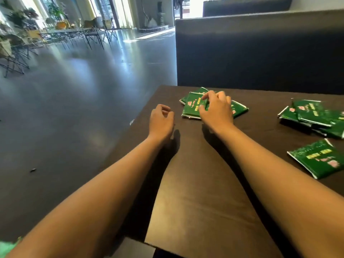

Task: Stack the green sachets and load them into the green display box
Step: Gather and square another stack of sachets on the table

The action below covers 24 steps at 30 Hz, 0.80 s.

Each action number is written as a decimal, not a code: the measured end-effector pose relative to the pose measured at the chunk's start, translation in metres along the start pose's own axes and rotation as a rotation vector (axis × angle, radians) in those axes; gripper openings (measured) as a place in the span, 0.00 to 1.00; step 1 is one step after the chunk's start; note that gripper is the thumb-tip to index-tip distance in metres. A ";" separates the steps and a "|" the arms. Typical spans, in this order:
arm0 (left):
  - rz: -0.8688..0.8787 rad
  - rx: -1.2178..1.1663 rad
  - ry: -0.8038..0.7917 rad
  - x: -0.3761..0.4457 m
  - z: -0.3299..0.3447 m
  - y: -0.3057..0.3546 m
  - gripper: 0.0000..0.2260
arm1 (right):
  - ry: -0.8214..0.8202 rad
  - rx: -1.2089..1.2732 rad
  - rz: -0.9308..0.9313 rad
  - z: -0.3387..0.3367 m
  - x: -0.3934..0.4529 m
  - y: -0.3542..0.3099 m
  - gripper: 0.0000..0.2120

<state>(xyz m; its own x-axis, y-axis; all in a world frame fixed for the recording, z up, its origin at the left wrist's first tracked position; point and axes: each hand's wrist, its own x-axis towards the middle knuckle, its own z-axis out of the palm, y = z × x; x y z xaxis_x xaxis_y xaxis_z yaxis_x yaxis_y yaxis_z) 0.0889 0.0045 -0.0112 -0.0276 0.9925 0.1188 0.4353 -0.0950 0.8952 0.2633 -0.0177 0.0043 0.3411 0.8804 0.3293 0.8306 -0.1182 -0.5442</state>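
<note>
A small pile of green sachets lies near the far left corner of the dark table. My right hand rests on top of this pile, fingers curled onto the uppermost sachet. My left hand hovers just left of the pile with fingers loosely curled, holding nothing. A second loose heap of green sachets lies at the right edge of the view. A single green sachet lies flat nearer to me on the right. No green display box shows, apart from a blurred green patch at the bottom left corner.
A dark upholstered bench back rises just behind the table. The table's left edge drops to a glossy grey floor. Folding chairs and plants stand far off at the upper left.
</note>
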 end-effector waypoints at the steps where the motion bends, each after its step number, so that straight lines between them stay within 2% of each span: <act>1: 0.033 0.035 -0.018 0.008 0.013 0.000 0.05 | -0.025 -0.094 -0.040 0.002 0.002 0.013 0.16; 3: 0.078 0.085 -0.055 0.023 0.034 0.001 0.11 | -0.106 -0.231 -0.115 0.010 0.004 0.031 0.22; 6: 0.145 0.169 -0.114 0.035 0.052 0.000 0.16 | -0.216 -0.343 -0.149 0.021 0.005 0.044 0.24; 8: 0.171 0.251 -0.121 0.038 0.057 -0.004 0.16 | -0.228 -0.388 -0.185 0.027 0.010 0.045 0.24; 10: 0.196 0.280 -0.122 0.037 0.059 -0.005 0.13 | -0.169 -0.367 -0.210 0.027 0.011 0.044 0.23; 13: 0.198 0.129 -0.124 0.036 0.057 -0.009 0.06 | -0.060 -0.251 -0.205 0.028 0.010 0.042 0.19; 16: 0.205 0.015 -0.130 0.034 0.053 -0.011 0.11 | -0.010 -0.089 -0.195 0.025 0.012 0.041 0.24; 21: 0.213 -0.212 -0.165 0.027 0.047 -0.008 0.24 | 0.049 0.393 -0.231 0.020 0.007 0.035 0.35; 24: 0.255 -0.223 -0.168 0.028 0.044 -0.008 0.21 | 0.027 0.582 -0.159 0.018 0.004 0.026 0.37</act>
<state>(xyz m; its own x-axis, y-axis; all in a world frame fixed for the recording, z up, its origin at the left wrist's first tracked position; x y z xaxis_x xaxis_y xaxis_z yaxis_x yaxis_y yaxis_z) 0.1245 0.0359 -0.0339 0.2127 0.9317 0.2945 0.2015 -0.3367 0.9198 0.2782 -0.0086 -0.0223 0.2498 0.8537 0.4570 0.4974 0.2918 -0.8170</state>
